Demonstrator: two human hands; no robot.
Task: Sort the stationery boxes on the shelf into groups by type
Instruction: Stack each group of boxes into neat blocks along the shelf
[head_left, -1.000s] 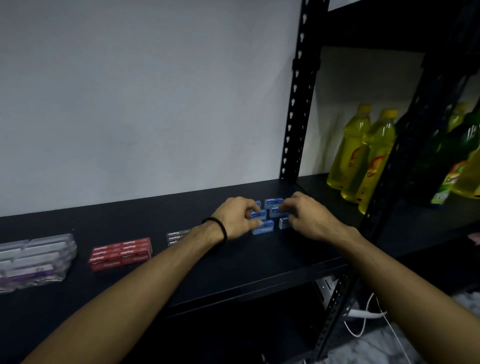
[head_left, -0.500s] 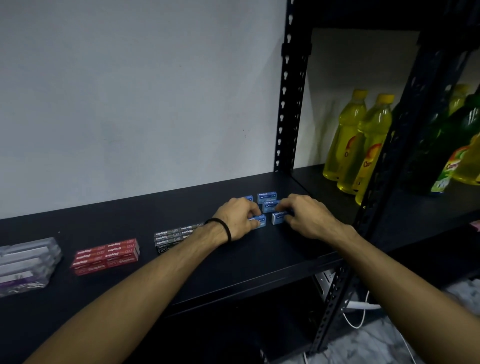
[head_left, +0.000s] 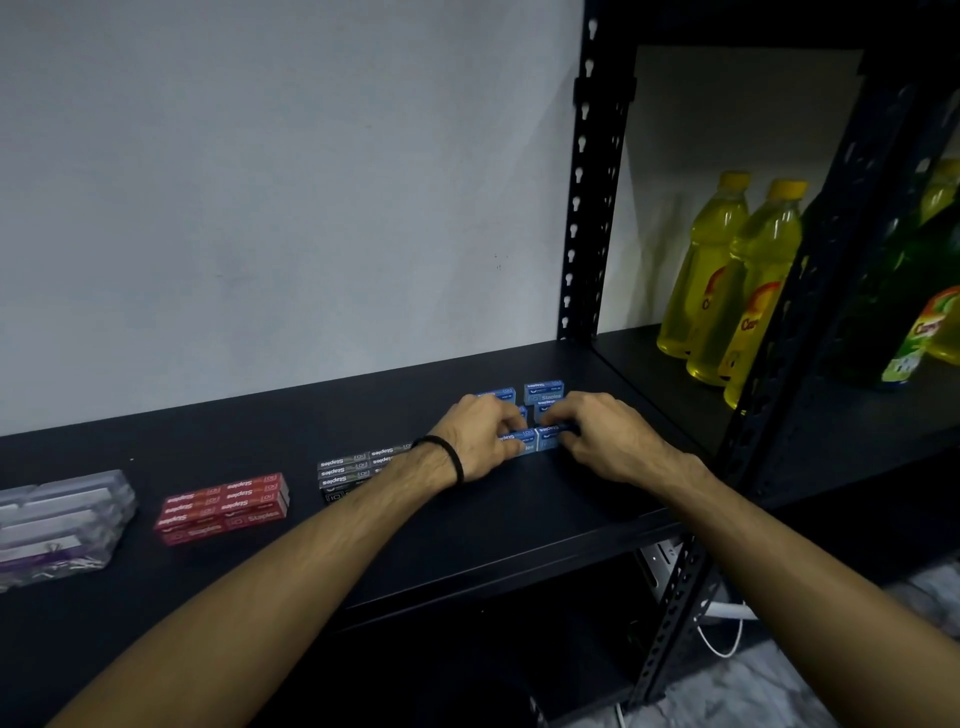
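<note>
Spanning the whole view, a black shelf (head_left: 519, 519) runs along a pale wall (head_left: 285, 182), carried by black slotted posts (head_left: 589, 208). Far left of both hands lies a stack of clear packs (head_left: 62, 519). Nearer, still well left of the hands, red boxes (head_left: 223, 506) form a tidy block. Grey boxes (head_left: 353, 467) sit just beside the left wrist, partly hidden by the forearm, which wears a black band (head_left: 449, 454). The left hand (head_left: 480, 434) has its fingers curled onto the blue boxes (head_left: 543, 392), pinching the near one. Its knuckles cover part of the group. The right hand (head_left: 605, 434) is close beside it, fingers curled on the neighbouring blue box, so the two hands nearly meet over the cluster. Two more blue boxes show just beyond the fingertips, toward the wall. Right of the hands, past the post, yellow bottles (head_left: 727, 280) stand on the adjoining shelf. White cables (head_left: 727, 623) hang below.
</note>
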